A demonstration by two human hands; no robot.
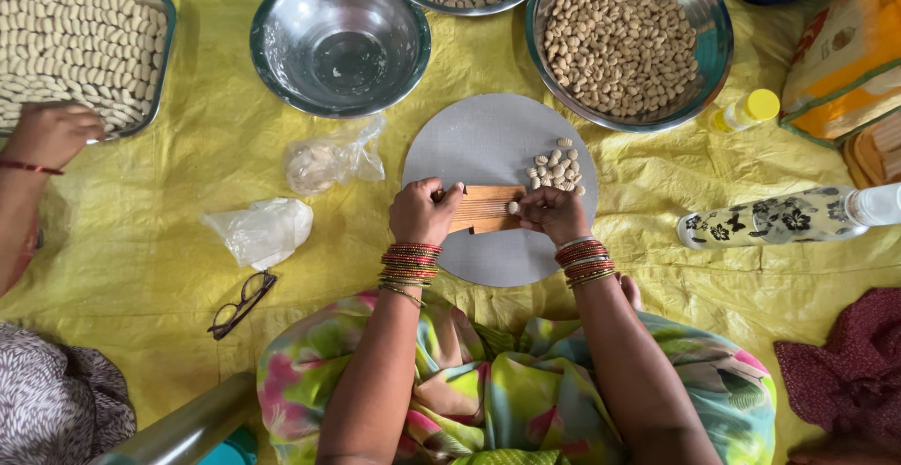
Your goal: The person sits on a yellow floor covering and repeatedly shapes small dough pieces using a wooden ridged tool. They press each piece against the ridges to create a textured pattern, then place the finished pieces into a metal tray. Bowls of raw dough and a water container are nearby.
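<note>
My left hand (424, 210) clamps the ridged wooden board (486, 208); right hand (552, 213) fingers pinch a dough piece (513, 207) against it (board could skid if that clamp loosens).

sheet (188, 174) yellow | board (469, 137) grey | bottle (770, 218) black floral | bangles (410, 263) red-gold

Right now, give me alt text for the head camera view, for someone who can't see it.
A seated person's left hand steadies a small ridged wooden board on a round grey slab while the right hand presses a dough piece on it. Steel bowls and a tray of shaped pieces surround them on yellow sheeting.
</note>
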